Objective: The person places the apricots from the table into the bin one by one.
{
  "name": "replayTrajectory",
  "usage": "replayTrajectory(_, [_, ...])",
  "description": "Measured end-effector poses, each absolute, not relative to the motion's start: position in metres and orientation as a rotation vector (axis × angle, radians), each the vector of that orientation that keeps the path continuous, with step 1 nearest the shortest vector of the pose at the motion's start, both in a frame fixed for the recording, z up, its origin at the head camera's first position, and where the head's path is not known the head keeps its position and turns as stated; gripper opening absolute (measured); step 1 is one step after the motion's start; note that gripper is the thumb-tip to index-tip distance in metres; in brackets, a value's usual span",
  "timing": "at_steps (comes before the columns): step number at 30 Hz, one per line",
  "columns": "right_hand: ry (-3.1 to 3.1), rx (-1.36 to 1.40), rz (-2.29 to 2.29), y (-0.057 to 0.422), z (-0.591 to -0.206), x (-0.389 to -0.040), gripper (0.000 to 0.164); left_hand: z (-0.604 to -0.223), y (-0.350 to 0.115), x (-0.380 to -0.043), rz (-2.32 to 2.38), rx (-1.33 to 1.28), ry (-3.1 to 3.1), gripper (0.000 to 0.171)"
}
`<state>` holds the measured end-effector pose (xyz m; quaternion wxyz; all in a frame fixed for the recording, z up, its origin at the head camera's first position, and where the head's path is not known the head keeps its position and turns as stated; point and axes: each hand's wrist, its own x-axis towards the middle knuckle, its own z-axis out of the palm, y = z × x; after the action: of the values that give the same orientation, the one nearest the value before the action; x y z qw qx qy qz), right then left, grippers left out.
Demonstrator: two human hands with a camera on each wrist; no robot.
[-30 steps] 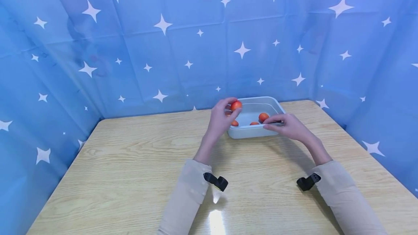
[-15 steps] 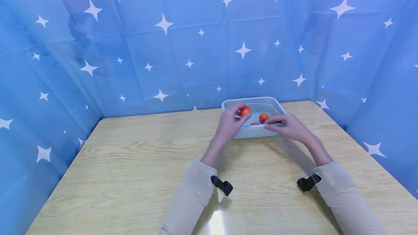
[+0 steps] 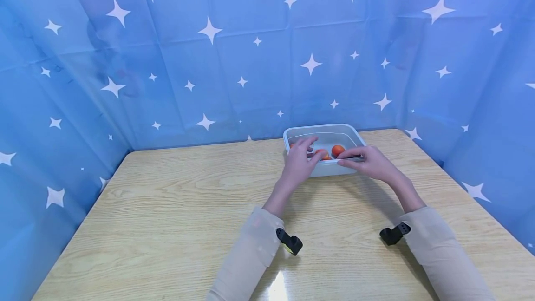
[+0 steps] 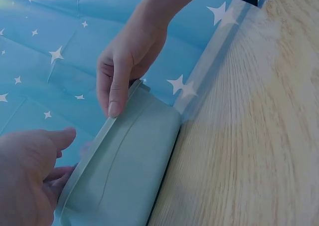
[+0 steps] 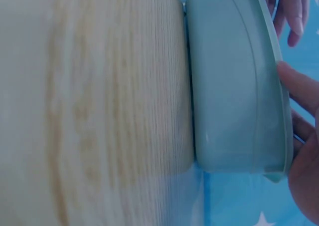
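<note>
In the head view, a pale blue-green plastic tub (image 3: 328, 170) stands at the far edge of the table. Inside it lie orange-red balls, tomato-like in look; one ball (image 3: 337, 150) sits near the right hand and another ball (image 3: 325, 156) is by the left thumb. My left hand (image 3: 297, 164) reaches over the tub's near left rim with thumb and fingers spread apart. The right hand (image 3: 371, 161) pinches the near rim toward its right end. In the right wrist view its thumb lies on the outside of the rim, with fingers inside.
The wooden table (image 3: 167, 217) spreads out in front of the tub. A blue curtain (image 3: 251, 59) with white stars hangs behind and on both sides. Each sleeve carries a small black wrist camera (image 3: 289, 241).
My left hand has carried a ball rightward and down into the tub, then spread its fingers and let go of it. The right hand stays at the rim.
</note>
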<state>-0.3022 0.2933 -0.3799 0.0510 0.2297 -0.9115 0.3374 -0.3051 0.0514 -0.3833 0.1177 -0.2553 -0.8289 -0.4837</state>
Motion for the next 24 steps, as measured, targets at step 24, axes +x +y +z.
replayTrajectory(24, [-2.758,0.713,1.031,0.293,-0.379,-0.302,0.028,-0.373,0.046,-0.295,-1.251,-0.823,-2.517,0.050])
